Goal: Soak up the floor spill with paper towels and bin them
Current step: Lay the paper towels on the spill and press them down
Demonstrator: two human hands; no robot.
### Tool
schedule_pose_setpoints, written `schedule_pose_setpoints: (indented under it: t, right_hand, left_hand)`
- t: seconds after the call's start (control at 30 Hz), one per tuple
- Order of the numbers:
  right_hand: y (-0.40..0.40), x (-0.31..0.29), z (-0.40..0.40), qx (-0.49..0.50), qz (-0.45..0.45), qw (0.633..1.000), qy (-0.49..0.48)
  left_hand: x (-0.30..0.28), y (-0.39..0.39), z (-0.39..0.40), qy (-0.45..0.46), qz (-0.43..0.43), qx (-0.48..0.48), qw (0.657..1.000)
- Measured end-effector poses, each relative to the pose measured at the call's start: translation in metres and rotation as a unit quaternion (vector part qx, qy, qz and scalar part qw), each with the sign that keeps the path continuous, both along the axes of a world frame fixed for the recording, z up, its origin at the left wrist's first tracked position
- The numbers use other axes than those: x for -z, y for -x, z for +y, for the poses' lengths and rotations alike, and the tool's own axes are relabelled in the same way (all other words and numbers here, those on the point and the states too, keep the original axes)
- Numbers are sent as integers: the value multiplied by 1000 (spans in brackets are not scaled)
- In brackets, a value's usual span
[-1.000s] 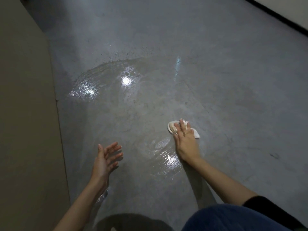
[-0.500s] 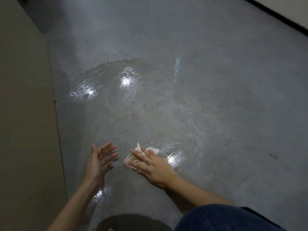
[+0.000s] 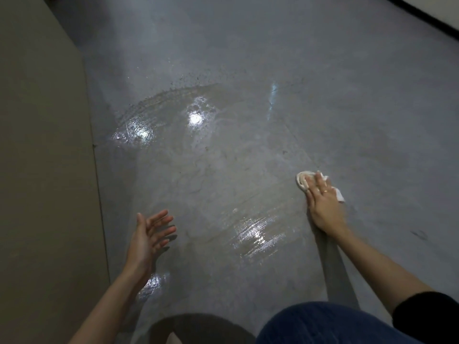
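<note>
A wide, shiny spill (image 3: 203, 155) covers the grey floor, with bright wet patches at the far left and near my knees. My right hand (image 3: 323, 204) presses flat on a wadded, soggy white paper towel (image 3: 303, 180) at the spill's right edge; bits of towel stick out past my fingers on both sides. My left hand (image 3: 151, 234) hovers above the floor at the lower left, palm turned inward, fingers spread, holding nothing. No bin is in view.
A beige wall or cabinet side (image 3: 44, 170) runs along the left. A dark baseboard (image 3: 422, 16) crosses the top right corner. My knee in blue jeans (image 3: 323, 324) and a dark round shape (image 3: 198, 328) sit at the bottom edge.
My right hand has swept the towel from beside my left hand out to the right edge of the spill, leaving fresh wet streaks. My left hand has stayed about where it was.
</note>
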State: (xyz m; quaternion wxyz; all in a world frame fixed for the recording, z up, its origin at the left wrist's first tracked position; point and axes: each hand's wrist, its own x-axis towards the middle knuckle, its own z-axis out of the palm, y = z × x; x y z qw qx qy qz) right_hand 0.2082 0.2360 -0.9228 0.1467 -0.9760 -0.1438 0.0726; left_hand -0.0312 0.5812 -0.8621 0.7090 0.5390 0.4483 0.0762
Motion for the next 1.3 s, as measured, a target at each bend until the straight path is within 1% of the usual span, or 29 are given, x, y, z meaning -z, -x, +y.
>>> schedule_pose_setpoints:
  t: [0.07,0.1,0.13,0.17,0.27,0.4,0.5,0.57,0.67,0.8,0.9,0.97,1.03,1.1,1.2,1.27,1.3]
  right_hand:
    - [9,-1,24,59,12,998,-13]
    - [18,-3,41,72,16,997,-19]
    - [29,-3,59,65,26,997,-28]
    - [42,-3,79,39,39,998,-36]
    - [90,1,137,-82,59,993,-64]
    - [143,0,185,-228,54,969,-77]
    - [171,5,198,-351,41,932,-82]
    - [182,13,198,-413,38,906,-86]
    - [187,15,192,-482,29,871,-87]
    - [179,13,173,-575,21,812,-99]
    - [170,13,147,-630,33,770,-96]
    - [157,9,124,-653,42,752,-86]
    - [139,3,96,-652,56,752,-78]
    - [121,-1,63,-636,54,767,-70]
    - [94,-6,14,-609,29,791,-54]
    - [75,-11,-14,-576,2,817,-34]
    - [63,-12,-25,-541,-13,841,-27]
  left_hand:
    - [-1,0,0,2,2,-3,1000]
    - [-1,0,-1,5,2,-3,1000]
    - [-2,-1,-2,5,2,-3,1000]
    - [-3,-2,-3,5,3,-2,1000]
    - [-7,-6,-2,-2,-1,4,1000]
    - [-13,-8,2,-7,-13,-7,1000]
    - [-15,-6,6,-10,-20,-10,1000]
    - [-16,-3,8,-10,-25,-9,1000]
    - [-16,-2,10,-10,-29,-12,999]
    - [-17,-4,12,-9,-32,-14,999]
    - [-15,-4,14,-17,-31,-7,999]
    - [-12,-2,16,-20,-24,-2,1000]
    - [-8,-1,19,-20,-20,1,1000]
    - [-5,-1,21,-21,-20,4,1000]
    - [-3,-3,22,-17,-21,9,1000]
    - [-4,-4,21,-13,-22,7,1000]
    - [-4,-5,20,-13,-23,6,1000]
